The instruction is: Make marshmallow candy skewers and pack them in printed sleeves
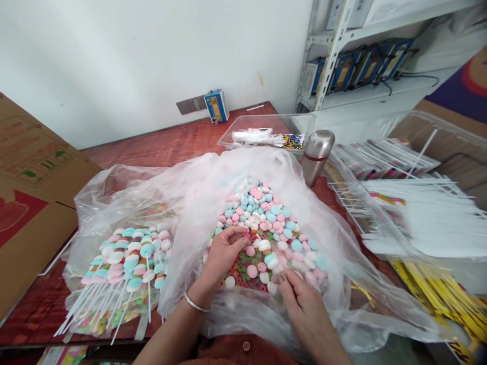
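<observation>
Red table (pixel 171 144) carries a plastic bag (pixel 213 182) of candies (pixel 262 213). Your left hand (pixel 224 253) rests half-open among them, holding nothing visible. Your right hand (pixel 300 299) pinches 1 white candy (pixel 272 288).

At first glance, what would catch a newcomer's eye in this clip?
The heap of pastel round candies in the open plastic bag at centre, where the left hand and right hand dig in. At left lie finished candy sticks; at right, a tray of white sticks.

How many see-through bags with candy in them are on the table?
2. One candy bag with finished sticks lies left; the other bag sits centre, where the left hand and right hand dig. None seem hidden.
</observation>
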### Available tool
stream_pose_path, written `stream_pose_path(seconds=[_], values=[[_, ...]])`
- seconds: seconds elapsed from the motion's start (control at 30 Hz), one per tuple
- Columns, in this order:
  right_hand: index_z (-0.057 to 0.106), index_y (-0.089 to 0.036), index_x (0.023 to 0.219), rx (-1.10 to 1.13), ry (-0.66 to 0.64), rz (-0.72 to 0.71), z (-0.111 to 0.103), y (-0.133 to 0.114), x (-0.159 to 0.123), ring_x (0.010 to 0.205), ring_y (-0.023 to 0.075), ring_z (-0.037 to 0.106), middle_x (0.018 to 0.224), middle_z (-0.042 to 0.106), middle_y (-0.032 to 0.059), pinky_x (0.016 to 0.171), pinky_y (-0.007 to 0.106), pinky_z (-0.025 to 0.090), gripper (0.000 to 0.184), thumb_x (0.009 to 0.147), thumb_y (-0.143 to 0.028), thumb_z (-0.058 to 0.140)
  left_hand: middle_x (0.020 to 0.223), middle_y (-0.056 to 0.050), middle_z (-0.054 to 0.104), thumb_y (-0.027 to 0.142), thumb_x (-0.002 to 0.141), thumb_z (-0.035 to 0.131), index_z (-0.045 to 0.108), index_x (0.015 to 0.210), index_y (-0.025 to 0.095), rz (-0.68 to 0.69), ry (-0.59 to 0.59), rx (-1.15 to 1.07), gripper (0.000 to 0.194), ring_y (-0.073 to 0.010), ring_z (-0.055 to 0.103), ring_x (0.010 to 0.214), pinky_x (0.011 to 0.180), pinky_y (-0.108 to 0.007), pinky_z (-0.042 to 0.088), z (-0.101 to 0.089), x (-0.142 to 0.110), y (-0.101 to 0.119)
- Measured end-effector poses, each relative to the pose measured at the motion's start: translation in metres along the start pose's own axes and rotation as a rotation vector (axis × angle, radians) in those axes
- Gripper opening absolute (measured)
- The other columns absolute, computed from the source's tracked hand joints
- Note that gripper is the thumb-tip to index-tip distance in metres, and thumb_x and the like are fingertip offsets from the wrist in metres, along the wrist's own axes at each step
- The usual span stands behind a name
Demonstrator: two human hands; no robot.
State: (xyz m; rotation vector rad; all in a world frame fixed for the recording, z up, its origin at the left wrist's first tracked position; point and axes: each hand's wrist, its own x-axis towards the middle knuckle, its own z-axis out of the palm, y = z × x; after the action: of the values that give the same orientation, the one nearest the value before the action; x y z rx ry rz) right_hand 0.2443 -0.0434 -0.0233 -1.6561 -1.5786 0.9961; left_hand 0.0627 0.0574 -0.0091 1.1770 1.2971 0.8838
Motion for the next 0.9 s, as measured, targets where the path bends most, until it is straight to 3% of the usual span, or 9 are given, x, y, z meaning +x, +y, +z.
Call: stream_pose_path(seconds=[0.13,0.2,0.3,0.43,0.5,0.9], values=[[0.056,-0.021,0.082,-0.018,0.03,0.045,-0.004,0.002,0.002,0.066,0.02,0.059,0.07,0.063,0.0017,0.061,0.028,0.039,0.03,0.094,-0.038,0.034,0.092,-0.004,0.073,0.026,0.081,0.062,0.072,0.095,0.022,0.091,0.015,0.305,0.017,-0.0195,0.067,0.086,0.077,-0.03,0.051,-0.01,-0.01,0.011],[0.054,-0.022,0.079,-0.041,-0.003,0.049,-0.004,0.001,0.003,0.066,0.0202,0.059,0.069,0.063,0.002,0.061,0.028,0.039,0.03,0.094,-0.038,0.034,0.086,-0.003,0.073,0.026,0.081,0.061,0.074,0.09,0.022,0.077,0.076,0.387,0.016,-0.0187,0.065,0.08,0.074,-0.03,0.05,-0.013,-0.011,0.014],[0.047,-0.023,0.071,-0.054,-0.074,0.03,-0.003,-0.006,0.003,0.063,0.0182,0.056,0.065,0.059,0.0,0.06,0.027,0.036,0.03,0.094,-0.037,0.034,0.084,-0.002,0.073,0.029,0.076,0.069,0.073,0.091,0.021,0.004,0.125,0.239,0.018,-0.0171,0.064,0.076,0.069,-0.027,0.05,-0.013,-0.008,0.013],[0.041,-0.023,0.068,0.003,-0.1,0.002,0.001,-0.014,0.001,0.059,0.0155,0.05,0.061,0.052,-0.0029,0.057,0.025,0.033,0.031,0.096,-0.036,0.034,0.081,-0.003,0.071,0.033,0.07,0.077,0.071,0.09,0.017,-0.099,0.028,-0.171,0.026,-0.0146,0.064,0.074,0.069,-0.025,0.051,-0.007,-0.001,0.006],[0.04,-0.023,0.068,0.025,-0.097,0.001,0.001,-0.015,0.0,0.059,0.0154,0.05,0.061,0.052,-0.0029,0.057,0.025,0.033,0.031,0.096,-0.036,0.034,0.074,-0.002,0.07,0.033,0.067,0.079,0.072,0.087,0.016,-0.13,0.0,-0.27,0.027,-0.0132,0.063,0.069,0.068,-0.025,0.052,-0.003,-0.001,0.004],[0.043,-0.022,0.07,0.027,-0.168,0.058,0.0,-0.01,-0.003,0.063,0.0159,0.052,0.064,0.052,-0.0027,0.06,0.025,0.034,0.033,0.097,-0.038,0.032,0.075,-0.003,0.07,0.035,0.067,0.081,0.073,0.082,0.015,-0.176,0.065,-0.282,0.027,-0.0118,0.063,0.067,0.069,-0.024,0.054,0.004,-0.002,-0.004]])
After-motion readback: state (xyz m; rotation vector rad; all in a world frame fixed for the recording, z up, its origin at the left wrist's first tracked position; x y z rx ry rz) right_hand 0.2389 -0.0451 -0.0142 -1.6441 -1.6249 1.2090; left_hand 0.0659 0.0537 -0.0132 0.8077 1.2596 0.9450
